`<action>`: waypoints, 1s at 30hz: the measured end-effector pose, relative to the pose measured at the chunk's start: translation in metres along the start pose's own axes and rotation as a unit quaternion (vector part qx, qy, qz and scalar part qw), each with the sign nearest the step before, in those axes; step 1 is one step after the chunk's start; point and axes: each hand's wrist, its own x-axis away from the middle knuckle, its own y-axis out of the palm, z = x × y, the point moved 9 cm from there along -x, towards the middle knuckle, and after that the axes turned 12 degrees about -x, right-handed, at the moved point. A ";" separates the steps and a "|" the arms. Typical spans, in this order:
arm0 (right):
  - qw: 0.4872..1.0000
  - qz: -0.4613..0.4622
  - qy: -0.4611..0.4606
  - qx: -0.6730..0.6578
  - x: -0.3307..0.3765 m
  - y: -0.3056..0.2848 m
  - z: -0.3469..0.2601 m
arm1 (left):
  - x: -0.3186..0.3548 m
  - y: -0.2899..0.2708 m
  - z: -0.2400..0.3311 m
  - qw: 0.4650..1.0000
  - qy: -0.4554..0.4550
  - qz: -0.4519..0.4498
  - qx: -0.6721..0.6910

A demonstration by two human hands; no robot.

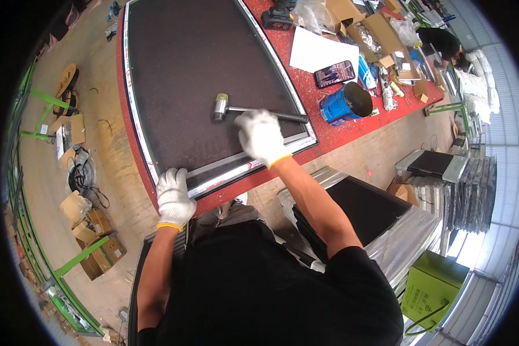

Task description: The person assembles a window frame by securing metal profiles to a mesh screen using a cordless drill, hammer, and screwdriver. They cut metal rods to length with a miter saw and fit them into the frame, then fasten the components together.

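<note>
A large dark mesh panel (196, 63) in a whitish metal frame (271, 49) lies on a red workbench (328, 135). My left hand (175, 197), in a white knit glove, rests with its fingers over the frame's near left corner. My right hand (260, 138), gloved alike, is closed above the near rail, right of the middle. A hammer (219, 108) with a metal head and yellowish face lies across the mesh. Its black grip (291, 117) points right, and my right hand covers part of the shaft. Whatever is inside those fingers is hidden.
Right of the frame are a blue can (335, 109), a phone (334, 74), white paper (314, 49), an open cardboard box (375, 34) and a cordless tool (278, 17). Wrapped stacked panels (357, 205) stand near my right. Boxes (101, 248) and a green rack (81, 254) are left.
</note>
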 end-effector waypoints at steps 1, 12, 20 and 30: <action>0.997 -0.069 -0.018 -0.027 0.012 0.013 -0.014 | 0.001 0.000 0.000 1.000 -0.008 0.015 -0.009; 0.971 -0.214 -0.094 -0.046 0.035 0.059 -0.055 | 0.002 0.007 0.002 0.996 -0.074 0.032 -0.025; 0.973 -0.203 -0.104 -0.035 0.033 0.059 -0.056 | 0.033 0.008 0.019 0.995 -0.080 0.066 -0.017; 0.977 -0.171 -0.115 -0.054 0.036 0.060 -0.057 | 0.039 -0.005 0.029 0.978 -0.034 0.204 0.008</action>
